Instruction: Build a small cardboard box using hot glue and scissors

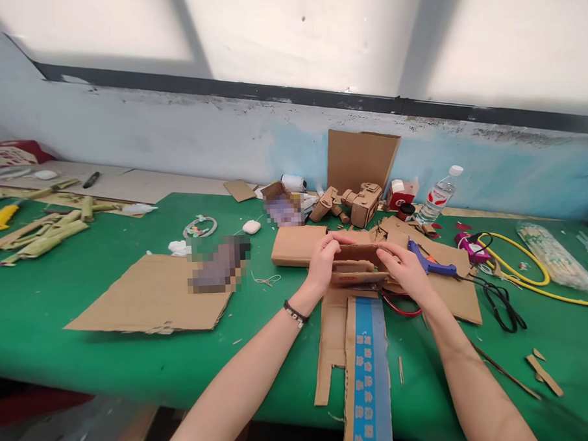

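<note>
Both of my hands hold a small open cardboard box (357,278) above the green table, one at each end. My left hand (324,261) grips its left end, a dark beaded bracelet on the wrist. My right hand (402,268) pinches the right end, thumb on the inner side. Beneath it lie a notched cardboard strip (327,349) and a long cardboard strip with blue print (366,373), which reaches past the table's front edge. A closed cardboard block (295,243) lies by my left hand. Near my right hand rests a blue glue gun (435,264); red scissor handles (402,305) show below.
A cardboard sheet (146,295) lies to the left. Cardboard camera models (364,204), a water bottle (439,198) and an upright cardboard sheet (359,158) stand along the wall. A yellow cable (535,278), a purple power block (472,247) and bagged sticks (556,258) are at right.
</note>
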The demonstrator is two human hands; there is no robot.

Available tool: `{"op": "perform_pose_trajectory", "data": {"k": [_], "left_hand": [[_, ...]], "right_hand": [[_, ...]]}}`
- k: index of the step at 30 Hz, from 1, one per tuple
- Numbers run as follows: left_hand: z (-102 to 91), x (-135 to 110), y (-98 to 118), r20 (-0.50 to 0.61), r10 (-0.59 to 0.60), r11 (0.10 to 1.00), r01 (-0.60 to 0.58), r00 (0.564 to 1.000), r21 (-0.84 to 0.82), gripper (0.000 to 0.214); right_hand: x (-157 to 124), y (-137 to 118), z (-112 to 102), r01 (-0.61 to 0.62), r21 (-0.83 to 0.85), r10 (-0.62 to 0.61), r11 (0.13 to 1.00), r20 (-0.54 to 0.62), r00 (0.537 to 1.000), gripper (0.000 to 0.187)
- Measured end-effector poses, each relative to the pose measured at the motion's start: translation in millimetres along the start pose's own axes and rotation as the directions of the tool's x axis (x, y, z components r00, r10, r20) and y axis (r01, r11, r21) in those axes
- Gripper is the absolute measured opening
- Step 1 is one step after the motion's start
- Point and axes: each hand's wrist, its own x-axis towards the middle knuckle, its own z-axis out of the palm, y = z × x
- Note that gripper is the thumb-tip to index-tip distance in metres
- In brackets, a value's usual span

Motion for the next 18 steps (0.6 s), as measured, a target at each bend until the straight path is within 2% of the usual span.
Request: {"op": "perform_pose_trajectory", "data": {"k": [8,12,18], "left_hand": [[1.7,-5,0,-0.065,0.009,1.0,-0.008,0.998,0.012,0.025],[0.7,-4,3,-0.043,-0.004,1.0,0.005,0.999,0.022,0.023],[0.0,-6,5,0.002,-0.009,0.999,0.009,1.0,0.045,0.025]], "right_hand": [[-4,-11,-4,-0.008,-0.001,0.009,1.0,0.037,0.999,0.04],[-2,-18,-11,-0.018,-0.132,0.027,0.991,0.065,0.998,0.037],[9,-38,-23,0.112,-0.358,-0.034,0.927,0.218,0.975,0.029]]}}
